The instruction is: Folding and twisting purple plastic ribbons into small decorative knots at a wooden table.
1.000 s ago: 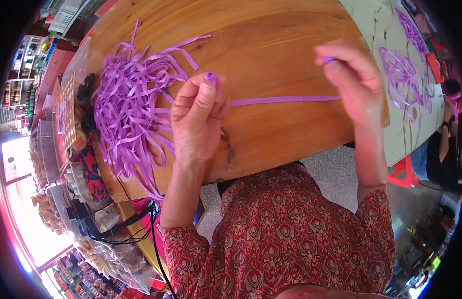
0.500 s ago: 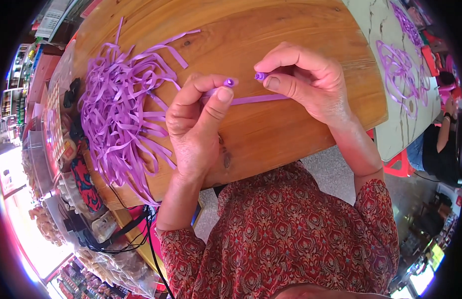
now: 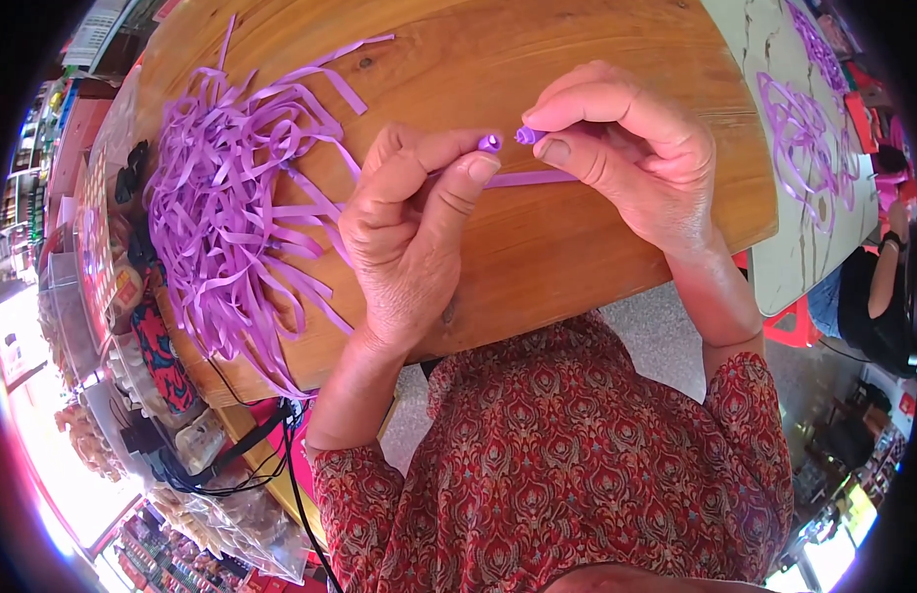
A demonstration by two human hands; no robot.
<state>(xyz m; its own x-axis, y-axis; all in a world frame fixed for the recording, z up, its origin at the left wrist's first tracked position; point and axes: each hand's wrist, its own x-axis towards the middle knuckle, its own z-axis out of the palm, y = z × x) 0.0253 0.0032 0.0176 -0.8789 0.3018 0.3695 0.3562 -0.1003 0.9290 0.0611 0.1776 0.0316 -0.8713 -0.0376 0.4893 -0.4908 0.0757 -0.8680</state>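
Observation:
Between thumb and forefinger, my left hand (image 3: 411,222) pinches a small purple plastic connector piece (image 3: 491,143) with a round opening. My right hand (image 3: 641,153) pinches a matching purple plug-like piece (image 3: 526,135), its ridged tip pointing left. The two tips face each other across a small gap, above the wooden table. A flat purple strap (image 3: 537,179) runs below them from one hand to the other; its ends are hidden by my fingers. To the left lies a big tangled pile of purple straps (image 3: 216,217).
The wooden table (image 3: 537,257) curves along its near edge. On the right, a white marbled table (image 3: 775,262) bears more purple straps (image 3: 799,148). A person in black (image 3: 878,267) sits beyond it. Bags, boxes and black cables (image 3: 251,479) crowd the left side.
My left hand has moved right and slightly up with its piece. My right hand has shifted slightly right and up. The gap between the two pieces is narrower.

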